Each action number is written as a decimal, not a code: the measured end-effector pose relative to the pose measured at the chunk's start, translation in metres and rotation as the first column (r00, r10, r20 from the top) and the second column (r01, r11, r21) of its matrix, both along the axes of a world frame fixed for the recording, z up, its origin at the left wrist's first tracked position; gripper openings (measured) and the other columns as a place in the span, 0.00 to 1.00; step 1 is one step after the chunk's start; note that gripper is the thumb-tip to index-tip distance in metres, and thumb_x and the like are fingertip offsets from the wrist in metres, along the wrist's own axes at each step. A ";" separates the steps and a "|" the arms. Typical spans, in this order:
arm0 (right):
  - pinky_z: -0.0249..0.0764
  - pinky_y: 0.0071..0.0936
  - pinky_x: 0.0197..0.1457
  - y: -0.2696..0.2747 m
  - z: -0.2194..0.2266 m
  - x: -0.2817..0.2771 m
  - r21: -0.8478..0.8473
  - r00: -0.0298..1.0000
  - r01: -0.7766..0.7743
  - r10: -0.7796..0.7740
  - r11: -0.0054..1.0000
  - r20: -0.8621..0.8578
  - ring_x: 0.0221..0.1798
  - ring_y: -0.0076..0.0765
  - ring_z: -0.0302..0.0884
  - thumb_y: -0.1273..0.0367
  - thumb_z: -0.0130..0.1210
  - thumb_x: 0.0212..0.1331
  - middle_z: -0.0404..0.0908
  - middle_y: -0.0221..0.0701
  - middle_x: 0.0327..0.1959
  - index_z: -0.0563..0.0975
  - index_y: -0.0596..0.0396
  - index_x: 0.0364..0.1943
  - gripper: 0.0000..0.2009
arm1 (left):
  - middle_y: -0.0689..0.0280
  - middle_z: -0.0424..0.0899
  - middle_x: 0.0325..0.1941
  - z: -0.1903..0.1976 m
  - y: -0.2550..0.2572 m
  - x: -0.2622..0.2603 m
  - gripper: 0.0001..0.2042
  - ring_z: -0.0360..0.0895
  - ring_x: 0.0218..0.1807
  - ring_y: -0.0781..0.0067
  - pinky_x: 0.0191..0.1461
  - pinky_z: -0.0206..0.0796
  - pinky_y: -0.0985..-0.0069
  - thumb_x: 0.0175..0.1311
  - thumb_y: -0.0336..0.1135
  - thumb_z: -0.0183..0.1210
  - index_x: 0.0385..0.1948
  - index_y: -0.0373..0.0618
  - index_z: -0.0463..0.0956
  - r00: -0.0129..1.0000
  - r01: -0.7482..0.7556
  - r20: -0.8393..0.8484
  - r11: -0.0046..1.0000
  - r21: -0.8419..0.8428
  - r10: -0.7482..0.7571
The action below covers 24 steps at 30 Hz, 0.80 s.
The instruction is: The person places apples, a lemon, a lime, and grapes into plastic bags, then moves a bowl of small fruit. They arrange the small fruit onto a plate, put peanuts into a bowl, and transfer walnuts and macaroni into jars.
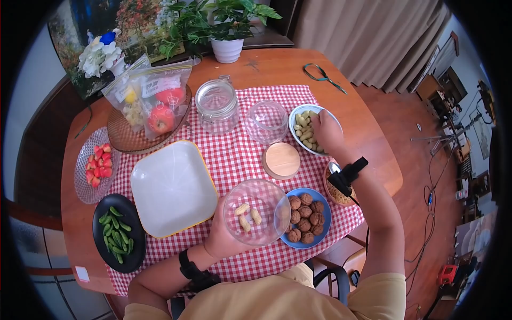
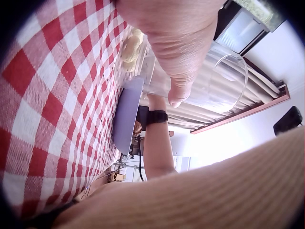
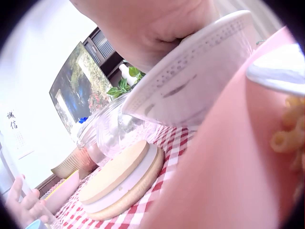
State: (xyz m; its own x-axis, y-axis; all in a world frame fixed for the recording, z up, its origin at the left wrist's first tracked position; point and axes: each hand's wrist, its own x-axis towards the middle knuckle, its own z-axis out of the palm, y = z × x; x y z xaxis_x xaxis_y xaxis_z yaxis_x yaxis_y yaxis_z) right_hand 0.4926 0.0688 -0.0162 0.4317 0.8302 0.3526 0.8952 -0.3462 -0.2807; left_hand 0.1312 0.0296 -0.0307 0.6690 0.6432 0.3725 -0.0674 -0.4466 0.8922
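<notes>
My left hand (image 1: 220, 239) grips a clear glass jar (image 1: 271, 193) low over the checked cloth at the table's near side. Three unshelled peanuts (image 1: 256, 216) lie at its bottom; in the left wrist view my thumb (image 2: 183, 71) lies along the glass. To the far right, my right hand (image 1: 327, 133) reaches down into a white bowl (image 1: 292, 121) with a blue rim, holding many peanuts (image 1: 304, 128). Its fingertips are hidden behind the hand and the bowl's wall (image 3: 190, 76), so I cannot tell whether they pinch a peanut.
Near the jar's right side is a blue plate of walnuts (image 1: 305, 212). A round wooden lid (image 1: 281, 160), an open glass jar (image 1: 266, 121) and a clip-top jar (image 1: 217, 109) stand beyond. Leftward are a square dish (image 1: 173, 186) and cucumbers (image 1: 118, 234). A pasta bowl (image 1: 326, 178) sits below my right forearm.
</notes>
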 end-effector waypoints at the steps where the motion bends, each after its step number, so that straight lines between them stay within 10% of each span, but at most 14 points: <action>1: 0.72 0.51 0.38 0.000 0.003 0.000 0.060 1.000 0.005 -0.006 0.998 0.011 0.35 0.61 0.77 0.62 0.48 0.65 0.79 0.52 0.30 0.70 0.62 0.35 0.14 | 0.58 0.66 0.63 0.000 -0.001 0.000 0.49 0.66 0.64 0.60 0.68 0.57 0.62 0.37 0.40 0.78 0.64 0.41 0.55 1.000 -0.001 0.000 1.000 -0.001 0.001; 5: 0.71 0.50 0.35 -0.001 0.028 -0.010 0.097 0.994 0.054 -0.044 0.994 -0.101 0.33 0.61 0.77 0.61 0.49 0.66 0.79 0.51 0.29 0.71 0.62 0.34 0.15 | 0.58 0.68 0.61 0.006 0.000 0.002 0.48 0.67 0.62 0.59 0.67 0.57 0.62 0.35 0.40 0.77 0.62 0.40 0.58 1.000 -0.022 -0.015 1.000 -0.001 0.022; 14: 0.67 0.41 0.26 -0.049 0.125 -0.153 0.282 0.740 -0.512 0.584 0.811 -0.335 0.25 0.54 0.72 0.68 0.53 0.64 0.72 0.45 0.23 0.69 0.59 0.36 0.08 | 0.58 0.71 0.57 0.029 0.005 0.009 0.44 0.70 0.58 0.58 0.64 0.60 0.63 0.36 0.39 0.76 0.59 0.40 0.62 0.999 0.032 -0.008 0.999 0.000 -0.032; 15: 0.70 0.26 0.33 -0.056 0.122 -0.160 0.250 0.680 -0.616 0.664 0.747 -0.311 0.28 0.31 0.73 0.69 0.52 0.65 0.74 0.34 0.27 0.72 0.58 0.42 0.07 | 0.58 0.71 0.57 0.031 0.005 0.009 0.42 0.71 0.57 0.59 0.62 0.62 0.64 0.37 0.39 0.76 0.58 0.40 0.63 1.000 0.027 0.009 1.000 -0.005 -0.027; 19: 0.77 0.35 0.37 -0.072 0.110 -0.190 0.007 0.526 -0.828 0.782 0.560 -0.334 0.36 0.47 0.79 0.68 0.54 0.62 0.77 0.40 0.36 0.72 0.59 0.43 0.11 | 0.59 0.72 0.56 -0.002 0.000 0.001 0.43 0.72 0.57 0.65 0.59 0.66 0.67 0.36 0.38 0.78 0.57 0.41 0.61 0.999 0.037 0.014 0.991 -0.127 -0.036; 22: 0.78 0.39 0.39 -0.073 0.105 -0.194 -0.071 0.492 -0.866 0.818 0.495 -0.297 0.39 0.51 0.79 0.66 0.54 0.61 0.77 0.42 0.37 0.71 0.60 0.44 0.12 | 0.59 0.73 0.54 0.004 0.006 -0.001 0.39 0.72 0.56 0.63 0.58 0.66 0.66 0.35 0.38 0.78 0.54 0.43 0.65 0.977 0.096 -0.209 0.973 0.209 -0.052; 24: 0.78 0.39 0.40 -0.072 0.107 -0.193 -0.078 0.483 -0.873 0.829 0.482 -0.282 0.39 0.51 0.79 0.66 0.54 0.61 0.77 0.43 0.38 0.71 0.61 0.44 0.13 | 0.59 0.74 0.53 0.014 0.003 0.004 0.36 0.73 0.56 0.60 0.58 0.66 0.66 0.35 0.37 0.77 0.51 0.43 0.68 0.988 0.071 -0.127 0.985 -0.157 -0.092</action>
